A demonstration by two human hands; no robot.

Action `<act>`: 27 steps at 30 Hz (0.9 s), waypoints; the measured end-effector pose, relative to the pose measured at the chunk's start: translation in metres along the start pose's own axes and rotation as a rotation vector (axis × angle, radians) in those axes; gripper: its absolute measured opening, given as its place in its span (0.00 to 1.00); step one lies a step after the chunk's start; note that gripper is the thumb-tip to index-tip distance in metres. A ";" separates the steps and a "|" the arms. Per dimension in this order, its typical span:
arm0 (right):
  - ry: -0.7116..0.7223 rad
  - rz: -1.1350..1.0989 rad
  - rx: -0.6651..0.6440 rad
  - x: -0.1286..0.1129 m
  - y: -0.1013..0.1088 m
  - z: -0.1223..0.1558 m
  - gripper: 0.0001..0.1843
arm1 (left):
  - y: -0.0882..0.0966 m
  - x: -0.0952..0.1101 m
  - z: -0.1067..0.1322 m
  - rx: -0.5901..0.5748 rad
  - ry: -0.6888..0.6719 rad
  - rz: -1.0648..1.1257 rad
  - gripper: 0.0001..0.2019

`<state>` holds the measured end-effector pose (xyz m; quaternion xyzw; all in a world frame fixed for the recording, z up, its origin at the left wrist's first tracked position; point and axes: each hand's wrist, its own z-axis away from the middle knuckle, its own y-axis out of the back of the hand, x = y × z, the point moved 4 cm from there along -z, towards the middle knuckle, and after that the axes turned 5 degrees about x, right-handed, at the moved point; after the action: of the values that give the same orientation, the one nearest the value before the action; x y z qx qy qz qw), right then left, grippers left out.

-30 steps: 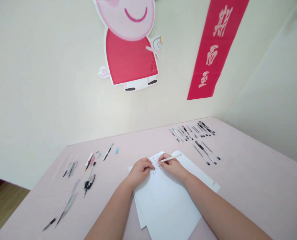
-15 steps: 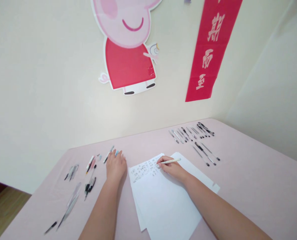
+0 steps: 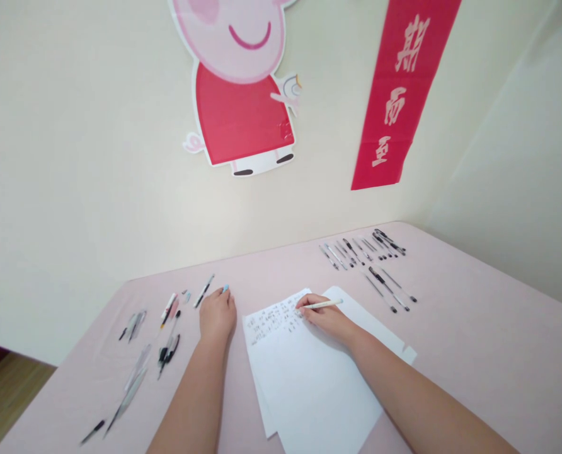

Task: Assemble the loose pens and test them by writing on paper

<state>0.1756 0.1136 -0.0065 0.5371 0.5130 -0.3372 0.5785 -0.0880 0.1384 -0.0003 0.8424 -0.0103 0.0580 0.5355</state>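
Observation:
Held in a writing grip, a cream-white pen (image 3: 327, 304) slants up to the right from my right hand (image 3: 326, 320). Its tip is at the paper (image 3: 319, 384), beside rows of small dark handwriting. The hand rests on the sheet's upper part. Left of the paper, my left hand (image 3: 217, 313) lies on the table with its fingers curled. A small light-blue piece (image 3: 225, 289), looking like a pen cap, pokes out at its fingertips. Just beyond that hand lies a slim pen with a dark grip (image 3: 204, 291).
Several pens and refills (image 3: 351, 252) lie in a row at the table's back right, with a few more (image 3: 387, 289) below. Pens and pen parts (image 3: 167, 353) are scattered at the left. A wall with a pink pig cutout (image 3: 243, 120) and a red banner (image 3: 394, 94) rises behind.
The fingers of my left hand have drawn in around the light-blue piece. My right hand and its pen stay at nearly the same spot. The view has shifted slightly.

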 end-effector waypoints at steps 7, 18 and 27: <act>0.002 0.016 -0.002 -0.001 0.000 0.000 0.05 | 0.011 0.012 0.003 0.076 0.116 0.512 0.11; 0.010 -0.063 0.004 0.004 0.000 0.001 0.09 | 0.018 0.096 0.027 -0.335 0.423 1.712 0.16; 0.015 -0.185 0.198 0.005 0.010 -0.003 0.08 | -0.001 0.096 0.038 -0.591 0.478 1.742 0.18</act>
<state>0.1857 0.1188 -0.0081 0.5443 0.5287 -0.4343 0.4853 0.0109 0.1089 -0.0068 0.3348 -0.5394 0.6027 0.4835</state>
